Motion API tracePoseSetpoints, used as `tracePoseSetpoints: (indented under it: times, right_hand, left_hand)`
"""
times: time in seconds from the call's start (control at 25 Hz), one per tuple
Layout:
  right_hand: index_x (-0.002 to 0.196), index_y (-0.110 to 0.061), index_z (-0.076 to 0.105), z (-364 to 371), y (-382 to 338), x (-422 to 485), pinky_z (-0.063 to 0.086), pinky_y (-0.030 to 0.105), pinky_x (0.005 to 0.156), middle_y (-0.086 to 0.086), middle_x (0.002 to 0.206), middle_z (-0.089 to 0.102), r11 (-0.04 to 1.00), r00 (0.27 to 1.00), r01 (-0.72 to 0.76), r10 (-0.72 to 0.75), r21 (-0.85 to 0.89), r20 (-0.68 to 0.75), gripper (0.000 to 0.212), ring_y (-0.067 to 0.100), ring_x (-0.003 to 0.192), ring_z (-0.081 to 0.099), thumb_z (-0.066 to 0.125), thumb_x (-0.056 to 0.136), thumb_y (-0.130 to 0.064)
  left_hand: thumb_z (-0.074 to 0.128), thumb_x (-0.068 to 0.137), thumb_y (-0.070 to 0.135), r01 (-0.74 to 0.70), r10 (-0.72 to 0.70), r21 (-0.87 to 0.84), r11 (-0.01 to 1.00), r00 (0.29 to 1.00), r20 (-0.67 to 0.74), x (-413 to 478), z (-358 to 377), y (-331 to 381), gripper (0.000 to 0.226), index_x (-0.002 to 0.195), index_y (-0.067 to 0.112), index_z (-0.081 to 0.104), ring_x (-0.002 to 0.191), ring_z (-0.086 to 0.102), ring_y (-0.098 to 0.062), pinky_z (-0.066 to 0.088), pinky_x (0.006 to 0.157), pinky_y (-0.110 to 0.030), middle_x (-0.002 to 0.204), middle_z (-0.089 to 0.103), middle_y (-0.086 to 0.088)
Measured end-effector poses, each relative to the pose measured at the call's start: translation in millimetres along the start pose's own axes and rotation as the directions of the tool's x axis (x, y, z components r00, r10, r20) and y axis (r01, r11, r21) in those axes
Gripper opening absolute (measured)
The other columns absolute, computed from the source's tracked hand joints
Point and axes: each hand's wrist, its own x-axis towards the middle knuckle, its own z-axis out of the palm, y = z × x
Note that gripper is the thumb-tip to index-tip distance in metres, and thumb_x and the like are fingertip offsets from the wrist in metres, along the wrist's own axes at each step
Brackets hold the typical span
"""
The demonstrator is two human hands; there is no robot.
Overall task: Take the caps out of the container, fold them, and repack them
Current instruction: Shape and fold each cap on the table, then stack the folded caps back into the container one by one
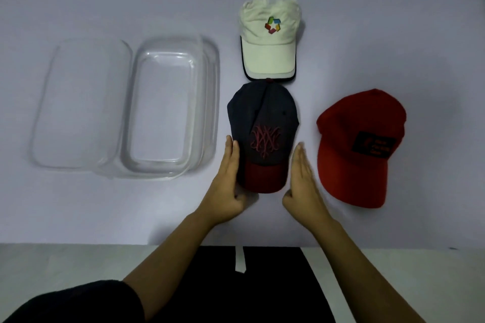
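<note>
From the head cam, all three caps were out on the pale table. The navy cap sat between flat, open palms, left hand touching its side, right hand just beside it, neither gripping anything. I'd press both sides in evenly so the soft crown creases cleanly over the stiff red brim. White cap looked floppy, red cap rounder. Clear rigid container sat empty on the left.
</note>
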Motion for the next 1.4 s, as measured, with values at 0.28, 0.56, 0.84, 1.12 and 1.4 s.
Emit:
tracePoseSetpoints:
  times: [0.28,0.56,0.84,1.12,1.4]
  right_hand:
    - [0.147,-0.014,0.020,-60.0,-40.2,85.0,0.032,0.028,0.108,0.005,0.149,0.034,0.858,0.983,-0.135,0.179,0.495,-0.042,0.059,0.017,0.136,0.035,0.048,0.096,-0.025]
    - [0.109,-0.013,0.053,-70.2,-32.1,125.1,0.052,0.015,0.067,0.003,0.106,0.063,0.830,0.978,-0.199,0.136,0.521,0.157,0.024,0.014,0.092,0.062,0.056,0.092,-0.029]
    - [0.121,-0.012,0.057,-68.3,-39.1,132.6,0.051,0.032,0.091,0.006,0.115,0.065,0.797,0.962,-0.262,0.172,0.545,0.211,0.043,0.018,0.103,0.063,0.049,0.093,-0.043]
    - [0.121,-0.019,0.053,-95.5,-84.8,120.3,0.049,0.028,0.092,0.003,0.118,0.060,0.765,0.996,-0.020,0.074,0.644,-0.057,0.033,0.017,0.110,0.058,0.033,0.100,-0.036]
    - [0.109,-0.025,0.059,-66.2,-179.2,132.7,0.047,0.033,0.100,-0.002,0.115,0.064,0.725,0.992,0.112,-0.122,0.679,-0.033,0.029,0.013,0.111,0.060,0.038,0.097,-0.041]
  left_hand:
    - [0.036,0.100,0.029,0.251,-0.418,-0.433,0.866,0.838,-0.351,85.3,-29.2,48.3,0.043,0.142,0.018,0.035,0.132,0.038,-0.009,0.030,0.105,-0.020,0.145,0.042,0.001]
    - [0.031,0.101,0.032,0.307,-0.367,-0.218,0.927,0.864,-0.344,122.8,-35.0,32.3,0.041,0.072,0.007,0.047,0.064,0.041,-0.013,0.034,0.061,-0.028,0.067,0.046,-0.002]
    - [0.046,0.094,0.043,0.289,-0.373,-0.274,0.917,0.864,-0.339,130.5,-37.3,42.6,0.048,0.056,0.015,0.036,0.052,0.038,-0.010,0.033,0.054,-0.027,0.054,0.039,0.004]
    - [0.061,0.087,0.040,0.100,-0.237,-0.412,0.906,0.925,-0.298,127.8,-83.8,92.0,0.048,0.063,-0.001,0.057,0.055,0.054,-0.021,0.043,0.054,-0.031,0.060,0.057,-0.021]
    - [0.058,0.091,0.027,-0.042,-0.220,-0.549,0.835,0.889,-0.402,81.9,-174.2,91.0,0.024,0.096,0.008,0.072,0.087,0.071,-0.023,0.058,0.077,-0.031,0.094,0.073,-0.014]
